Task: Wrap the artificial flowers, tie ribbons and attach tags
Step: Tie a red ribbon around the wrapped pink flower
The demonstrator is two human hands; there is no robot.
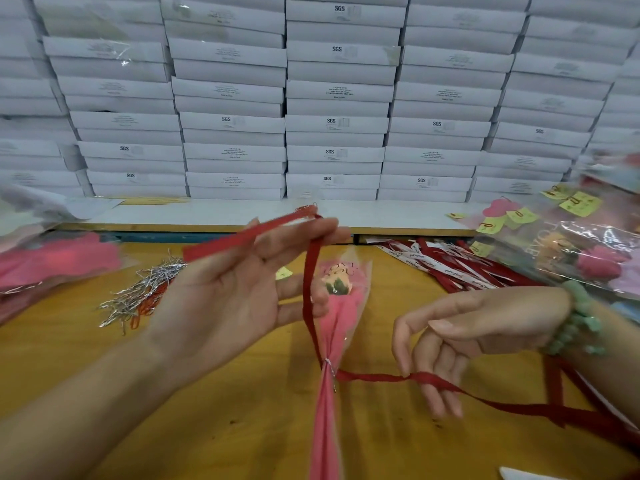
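Left hand [239,292] spread wide, red ribbon [307,292] draped over my straight fingers up at twelve o'clock. Right hand [464,341], four o'clock, hooks the ribbon's other run in curled fingers. Wrapped flower [341,306] lies dead centre on the yellow table [242,427].

Single head view (wide-angle, edges bend): worn camera looks forward and down across the yellow worktop [381,445]. Very near: left hand [225,289] and right hand [467,341], in from the two lower corners, fill mid-frame. Wall of stacked white boxes [336,91] faces the lens across the upper half.
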